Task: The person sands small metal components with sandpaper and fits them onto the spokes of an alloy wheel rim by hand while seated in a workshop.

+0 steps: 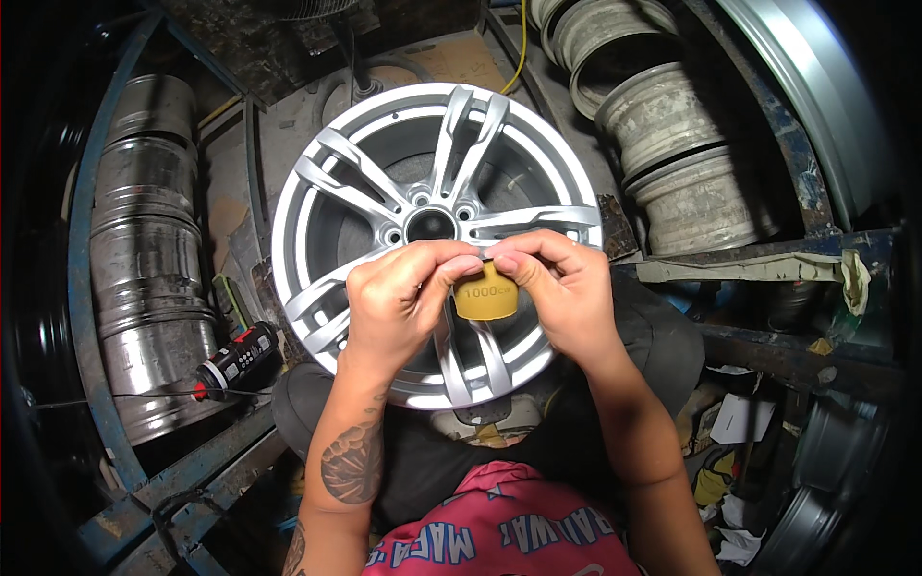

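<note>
A silver alloy wheel (562, 223) with paired spokes lies face up in front of me, its round centre bore (431, 225) dark. Over its near half, both my hands pinch the top edge of a small yellow piece of sandpaper (487, 300), which hangs curved with printing on its back. My left hand (401, 296) grips it at the left, thumb against fingertips. From the other side my right hand (565, 291) does the same, the two sets of fingertips almost meeting. What the fingers cover of the sheet is hidden.
Bare metal rims stand stacked in a blue frame (106, 240) at left, and dull rims (693, 200) fill a rack at right. A black spray can (237, 362) with a red end lies at the lower left. My knees flank the wheel. A yellow cable (523, 48) runs behind it.
</note>
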`<action>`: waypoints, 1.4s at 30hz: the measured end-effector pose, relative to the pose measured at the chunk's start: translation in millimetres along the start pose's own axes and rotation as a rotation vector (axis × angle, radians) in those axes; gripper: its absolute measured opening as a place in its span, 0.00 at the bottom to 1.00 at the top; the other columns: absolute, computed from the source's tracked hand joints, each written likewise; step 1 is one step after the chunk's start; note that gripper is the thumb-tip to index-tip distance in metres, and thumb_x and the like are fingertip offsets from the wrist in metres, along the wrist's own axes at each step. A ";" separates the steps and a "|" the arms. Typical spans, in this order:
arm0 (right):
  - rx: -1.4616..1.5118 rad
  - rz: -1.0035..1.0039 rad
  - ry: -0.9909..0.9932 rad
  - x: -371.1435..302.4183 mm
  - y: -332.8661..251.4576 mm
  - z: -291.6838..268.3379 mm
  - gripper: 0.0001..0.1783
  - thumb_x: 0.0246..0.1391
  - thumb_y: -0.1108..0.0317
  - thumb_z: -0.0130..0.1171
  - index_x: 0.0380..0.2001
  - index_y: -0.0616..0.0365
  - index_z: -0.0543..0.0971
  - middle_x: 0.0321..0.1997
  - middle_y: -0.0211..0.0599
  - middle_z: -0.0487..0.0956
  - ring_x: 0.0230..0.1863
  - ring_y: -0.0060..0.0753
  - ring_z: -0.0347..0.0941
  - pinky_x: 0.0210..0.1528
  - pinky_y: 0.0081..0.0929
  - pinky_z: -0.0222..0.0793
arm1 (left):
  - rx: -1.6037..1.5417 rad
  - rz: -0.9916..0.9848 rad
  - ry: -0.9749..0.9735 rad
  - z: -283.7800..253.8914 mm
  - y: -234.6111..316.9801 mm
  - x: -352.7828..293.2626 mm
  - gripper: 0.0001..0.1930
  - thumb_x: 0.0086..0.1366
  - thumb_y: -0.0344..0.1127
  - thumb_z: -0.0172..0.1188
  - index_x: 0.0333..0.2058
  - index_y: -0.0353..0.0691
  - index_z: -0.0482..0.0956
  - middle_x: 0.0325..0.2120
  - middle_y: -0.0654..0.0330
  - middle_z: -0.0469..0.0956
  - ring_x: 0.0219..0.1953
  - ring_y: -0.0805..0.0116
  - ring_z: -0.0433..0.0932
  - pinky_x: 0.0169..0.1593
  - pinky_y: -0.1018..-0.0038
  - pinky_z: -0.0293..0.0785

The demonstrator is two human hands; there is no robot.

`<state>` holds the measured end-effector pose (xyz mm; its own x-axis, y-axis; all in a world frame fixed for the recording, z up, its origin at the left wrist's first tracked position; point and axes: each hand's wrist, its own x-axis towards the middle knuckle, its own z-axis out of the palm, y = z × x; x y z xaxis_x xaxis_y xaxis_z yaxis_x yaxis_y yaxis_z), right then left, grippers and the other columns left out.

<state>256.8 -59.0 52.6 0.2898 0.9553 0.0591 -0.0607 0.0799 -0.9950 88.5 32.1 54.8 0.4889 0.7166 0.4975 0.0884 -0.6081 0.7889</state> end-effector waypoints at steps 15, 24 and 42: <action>0.080 0.153 0.007 3.4 7.1 -1.6 0.10 0.63 0.71 0.66 0.43 0.68 0.86 0.40 0.39 0.87 0.41 0.22 0.82 0.46 0.21 0.77 | 0.023 -0.118 -0.023 1.6 2.4 1.3 0.03 0.62 0.24 0.69 0.35 0.33 0.86 0.29 0.54 0.87 0.30 0.65 0.87 0.34 0.75 0.81; 0.032 0.095 0.021 5.5 3.8 0.5 0.09 0.62 0.74 0.66 0.42 0.69 0.86 0.40 0.40 0.87 0.41 0.22 0.82 0.47 0.20 0.78 | 0.040 -0.117 -0.034 0.3 2.7 2.8 0.03 0.62 0.24 0.69 0.35 0.33 0.87 0.29 0.54 0.87 0.30 0.66 0.87 0.34 0.75 0.81; 0.205 0.154 -0.021 6.6 4.2 5.7 0.11 0.64 0.73 0.65 0.47 0.67 0.85 0.43 0.38 0.87 0.44 0.21 0.81 0.51 0.20 0.77 | 0.011 -0.042 0.044 -4.6 1.0 1.9 0.04 0.61 0.21 0.68 0.35 0.33 0.86 0.28 0.56 0.86 0.28 0.68 0.85 0.33 0.76 0.79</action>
<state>253.0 -50.7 49.2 0.2427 0.9661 -0.0883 -0.2958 -0.0130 -0.9552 85.4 34.5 58.2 0.4464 0.7556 0.4795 0.1179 -0.5808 0.8055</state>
